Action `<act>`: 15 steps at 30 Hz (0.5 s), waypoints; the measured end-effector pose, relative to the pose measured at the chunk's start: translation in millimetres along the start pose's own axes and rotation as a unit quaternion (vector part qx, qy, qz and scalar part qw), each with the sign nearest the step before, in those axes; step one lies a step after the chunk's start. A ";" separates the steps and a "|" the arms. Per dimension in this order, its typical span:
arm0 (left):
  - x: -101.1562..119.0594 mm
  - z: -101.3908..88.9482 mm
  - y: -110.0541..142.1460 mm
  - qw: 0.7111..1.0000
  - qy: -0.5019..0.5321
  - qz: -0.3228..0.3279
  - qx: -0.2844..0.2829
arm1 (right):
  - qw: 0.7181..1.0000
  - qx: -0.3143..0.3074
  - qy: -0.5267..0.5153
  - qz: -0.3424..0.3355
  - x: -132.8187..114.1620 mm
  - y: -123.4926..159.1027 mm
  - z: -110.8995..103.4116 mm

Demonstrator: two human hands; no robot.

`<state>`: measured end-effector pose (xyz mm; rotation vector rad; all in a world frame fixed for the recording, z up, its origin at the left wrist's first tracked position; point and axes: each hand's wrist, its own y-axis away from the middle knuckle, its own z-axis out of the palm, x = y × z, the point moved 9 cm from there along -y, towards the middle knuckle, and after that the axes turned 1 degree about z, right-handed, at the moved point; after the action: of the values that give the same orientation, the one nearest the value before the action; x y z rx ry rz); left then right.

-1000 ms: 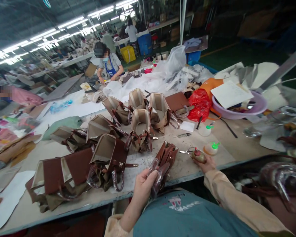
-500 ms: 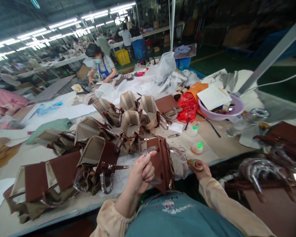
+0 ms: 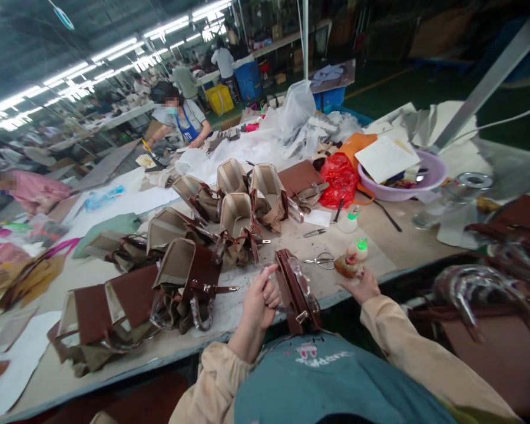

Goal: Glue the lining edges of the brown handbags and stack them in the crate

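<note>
My left hand [image 3: 261, 301] is closed, fingers curled, its index fingertip at the top edge of a brown handbag [image 3: 297, 294]. Whether anything is inside the curl is hidden. The bag stands at the table's front edge in front of me, its handle wrapped in clear plastic. My right hand [image 3: 363, 287] grips a small rounded brown object [image 3: 346, 266] with a reddish ring on top; its kind is unclear. Just behind it is a bottle with a green cap [image 3: 361, 247], partly covered. Scissors [image 3: 322, 260] lie between the bag and my right hand.
Several open brown-and-beige handbags [image 3: 236, 221] fill the table to the left. Another green-capped bottle [image 3: 348, 222], a red plastic bag [image 3: 339, 179] and a purple basin [image 3: 406, 191] stand farther back. More bags [image 3: 490, 347] are at my right. A co-worker [image 3: 183, 121] sits across.
The handbag before me has tipped more upright, showing its top, and the scissors are more exposed. My right hand has moved forward with the brown object, towards the nearer bottle. My left hand stays by the bag.
</note>
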<state>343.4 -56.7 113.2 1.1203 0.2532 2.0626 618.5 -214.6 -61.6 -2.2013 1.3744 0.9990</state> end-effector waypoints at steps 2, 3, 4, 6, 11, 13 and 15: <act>-1.1 2.8 -4.4 1.000 0.005 -0.003 -0.013 | 0.998 -0.047 -0.032 -0.024 -13.8 27.0 -16.6; -2.3 4.1 -6.9 1.000 0.008 -0.006 -0.018 | 0.995 -0.076 -0.053 -0.045 -26.6 41.5 -26.5; -4.1 5.7 -9.3 1.000 0.011 -0.008 -0.023 | 0.990 -0.100 -0.071 -0.067 -43.1 55.5 -37.7; -9.3 10.4 -13.8 0.999 0.011 -0.013 -0.034 | 0.958 -0.191 -0.131 -0.172 -95.6 85.4 -52.1; -20.0 23.2 -19.3 0.998 -0.012 -0.014 -0.056 | 0.805 -0.330 0.043 -0.491 -206.9 156.7 -38.6; -21.3 24.5 -19.6 0.998 -0.026 -0.013 -0.062 | 0.782 -0.318 0.157 -0.513 -215.1 161.3 -15.7; -22.1 22.6 -19.3 0.997 -0.039 -0.013 -0.065 | 0.755 -0.328 0.230 -0.519 -214.0 164.9 5.0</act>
<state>378.5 -62.9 103.1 1.1081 0.0939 1.9779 411.5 -152.9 100.7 -3.1793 -0.3643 0.4996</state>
